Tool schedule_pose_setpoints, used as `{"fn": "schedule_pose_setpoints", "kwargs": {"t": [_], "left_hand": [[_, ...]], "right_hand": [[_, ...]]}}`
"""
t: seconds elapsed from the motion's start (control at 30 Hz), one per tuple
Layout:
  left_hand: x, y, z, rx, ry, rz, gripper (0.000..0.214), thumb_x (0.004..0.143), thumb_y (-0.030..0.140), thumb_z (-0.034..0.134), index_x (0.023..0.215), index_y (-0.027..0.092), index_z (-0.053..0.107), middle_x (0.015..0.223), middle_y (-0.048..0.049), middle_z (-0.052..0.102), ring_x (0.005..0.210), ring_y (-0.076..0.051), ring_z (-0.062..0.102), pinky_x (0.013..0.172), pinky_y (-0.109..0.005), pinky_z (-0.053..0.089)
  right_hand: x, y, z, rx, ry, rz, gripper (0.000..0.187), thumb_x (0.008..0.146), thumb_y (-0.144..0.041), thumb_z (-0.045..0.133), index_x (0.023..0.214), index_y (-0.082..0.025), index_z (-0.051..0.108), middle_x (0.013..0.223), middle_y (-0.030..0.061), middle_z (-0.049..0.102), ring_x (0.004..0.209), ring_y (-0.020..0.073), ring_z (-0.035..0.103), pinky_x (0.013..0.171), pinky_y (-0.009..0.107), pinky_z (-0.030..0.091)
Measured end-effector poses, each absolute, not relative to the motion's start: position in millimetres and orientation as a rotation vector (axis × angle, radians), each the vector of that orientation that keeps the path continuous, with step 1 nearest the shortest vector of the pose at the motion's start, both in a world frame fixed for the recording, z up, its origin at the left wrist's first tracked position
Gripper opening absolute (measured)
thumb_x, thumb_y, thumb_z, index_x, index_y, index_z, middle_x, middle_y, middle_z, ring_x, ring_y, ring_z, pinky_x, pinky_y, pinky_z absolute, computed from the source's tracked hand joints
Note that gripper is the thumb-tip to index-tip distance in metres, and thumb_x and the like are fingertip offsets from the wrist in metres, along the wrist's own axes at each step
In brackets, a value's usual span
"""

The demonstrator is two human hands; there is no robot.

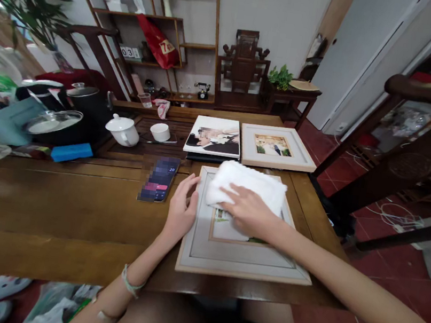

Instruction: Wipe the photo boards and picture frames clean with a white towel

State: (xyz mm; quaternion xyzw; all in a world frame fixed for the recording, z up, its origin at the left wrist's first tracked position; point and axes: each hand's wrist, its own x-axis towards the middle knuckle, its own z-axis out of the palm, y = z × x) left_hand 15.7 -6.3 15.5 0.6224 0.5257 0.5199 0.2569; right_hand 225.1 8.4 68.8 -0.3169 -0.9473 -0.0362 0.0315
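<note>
A picture frame (248, 270) with a pale wide border lies flat near the table's front edge, a small picture at its centre. My right hand (249, 209) presses a folded white cloth (255, 183) onto its upper part, fingers gripping the cloth's near side. Cloth and hand cover much of the picture. Against the frame's left edge rests my left hand (183, 205), its fingers loosely stretched and thumb apart, touching the border without wrapping round it. Just left of that hand lies a phone (162, 178) with its screen lit.
Behind the frame lie a photo panel (216, 124) and a second framed picture (301, 153). To the left stand a lidded white bowl (123, 131), a small white cup (160, 132), a blue block (72, 152) and dark pots (86, 102). A wooden chair (413, 137) stands right.
</note>
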Motion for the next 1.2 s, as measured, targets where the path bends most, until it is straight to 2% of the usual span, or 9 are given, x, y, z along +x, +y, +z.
{"fn": "schedule_pose_setpoints", "kwargs": {"t": [0.27, 0.4, 0.47, 0.6, 0.7, 0.8, 1.0, 1.13, 1.2], "left_hand": [[9, 5, 21, 1.002, 1.29, 1.414, 0.056, 0.073, 0.026, 0.076, 0.123, 0.016, 0.054, 0.127, -0.0169, 0.061, 0.12, -0.027, 0.059, 0.103, -0.042, 0.044], [11, 5, 27, 0.836, 1.261, 1.323, 0.075, 0.059, 0.019, 0.087, 0.125, 0.014, 0.052, 0.118, -0.0176, 0.064, 0.11, -0.026, 0.063, 0.1, -0.042, 0.046], [12, 3, 30, 0.83, 1.254, 1.296, 0.082, 0.054, 0.017, 0.089, 0.127, 0.014, 0.051, 0.113, -0.0167, 0.066, 0.109, -0.026, 0.063, 0.099, -0.042, 0.046], [18, -4, 34, 0.866, 1.253, 1.344, 0.083, 0.059, 0.025, 0.087, 0.131, 0.02, 0.045, 0.111, -0.0118, 0.065, 0.101, -0.024, 0.066, 0.092, -0.039, 0.05], [22, -13, 36, 0.92, 1.215, 1.393, 0.087, 0.069, 0.03, 0.08, 0.139, 0.031, 0.028, 0.111, -0.0062, 0.063, 0.094, -0.02, 0.067, 0.084, -0.034, 0.053], [19, -23, 43, 0.902, 1.232, 1.442, 0.08, 0.073, 0.031, 0.076, 0.137, 0.033, 0.028, 0.106, -0.0036, 0.063, 0.089, -0.016, 0.067, 0.079, -0.028, 0.053], [0, -50, 90, 0.869, 1.358, 1.681, 0.077, 0.066, 0.025, 0.081, 0.126, 0.034, 0.034, 0.107, -0.0018, 0.064, 0.078, -0.013, 0.067, 0.067, -0.022, 0.054], [-21, -64, 130, 1.097, 1.411, 1.969, 0.077, 0.062, 0.018, 0.083, 0.123, 0.037, 0.039, 0.106, 0.0034, 0.067, 0.089, -0.013, 0.067, 0.07, -0.019, 0.055], [-33, -63, 148, 1.191, 1.448, 2.088, 0.07, 0.066, 0.015, 0.081, 0.12, 0.038, 0.043, 0.099, 0.0071, 0.068, 0.093, -0.012, 0.067, 0.079, -0.021, 0.054]], "right_hand": [[240, -72, 98, -0.408, -2.997, 0.375, 0.025, 0.079, -0.011, 0.055, 0.095, -0.019, 0.072, 0.143, 0.0036, 0.052, 0.132, 0.0303, 0.044, 0.106, 0.044, 0.041], [300, -112, 125, -0.735, -2.965, 0.49, 0.044, 0.073, -0.001, 0.049, 0.101, -0.028, 0.07, 0.138, -0.0044, 0.056, 0.129, 0.0234, 0.049, 0.103, 0.038, 0.046], [332, -120, 128, -0.908, -2.867, 0.349, 0.049, 0.072, -0.001, 0.046, 0.103, -0.032, 0.069, 0.133, -0.0036, 0.06, 0.122, 0.0221, 0.056, 0.096, 0.038, 0.051], [372, -115, 108, -1.122, -2.673, -0.054, 0.05, 0.071, -0.002, 0.042, 0.1, -0.031, 0.071, 0.127, 0.002, 0.064, 0.111, 0.0275, 0.063, 0.087, 0.047, 0.054], [376, -106, 86, -1.103, -2.653, -0.111, 0.048, 0.065, 0.001, 0.041, 0.09, -0.027, 0.071, 0.128, 0.0036, 0.064, 0.113, 0.0308, 0.061, 0.089, 0.054, 0.053], [370, -102, 75, -1.103, -2.65, 0.017, 0.044, 0.062, 0.002, 0.04, 0.083, -0.023, 0.069, 0.135, 0.0037, 0.059, 0.124, 0.0305, 0.053, 0.095, 0.054, 0.05], [366, -107, 76, -1.112, -2.612, 0.339, 0.034, 0.063, 0.002, 0.042, 0.069, -0.022, 0.064, 0.138, -0.0003, 0.056, 0.131, 0.0274, 0.046, 0.105, 0.05, 0.043], [375, -118, 73, -1.181, -2.627, 0.613, 0.034, 0.073, 0.0, 0.047, 0.085, -0.023, 0.069, 0.14, 0.0022, 0.054, 0.136, 0.0275, 0.04, 0.108, 0.051, 0.04], [381, -120, 78, -1.15, -2.588, 0.825, 0.024, 0.081, -0.013, 0.06, 0.099, -0.025, 0.07, 0.146, 0.0041, 0.048, 0.141, 0.0297, 0.032, 0.112, 0.054, 0.034]]}}
